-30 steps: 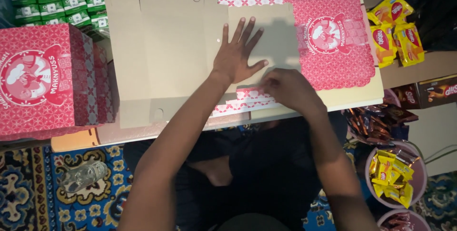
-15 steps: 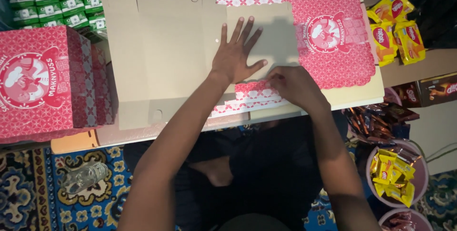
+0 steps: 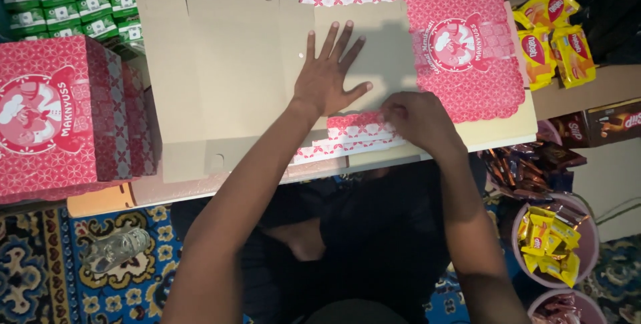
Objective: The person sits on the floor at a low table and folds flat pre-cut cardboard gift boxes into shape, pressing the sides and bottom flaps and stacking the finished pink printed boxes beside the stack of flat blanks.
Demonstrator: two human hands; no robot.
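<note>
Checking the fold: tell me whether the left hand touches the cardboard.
Touching. The head view shows the left hand pressed flat, fingers spread, on the cardboard.

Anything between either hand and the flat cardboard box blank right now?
Nothing visible. The left hand lies flat with its fingers spread, directly on the brown inner face of the flat cardboard box blank. The right hand pinches the blank's pink patterned flap at the near edge. Both are already in contact.

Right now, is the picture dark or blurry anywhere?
Head view: the lower middle, around the person's lap, is very dark; the left hand casts a soft shadow on the cardboard; the right hand looks slightly blurred; the yellow packets show small shiny spots.
</note>
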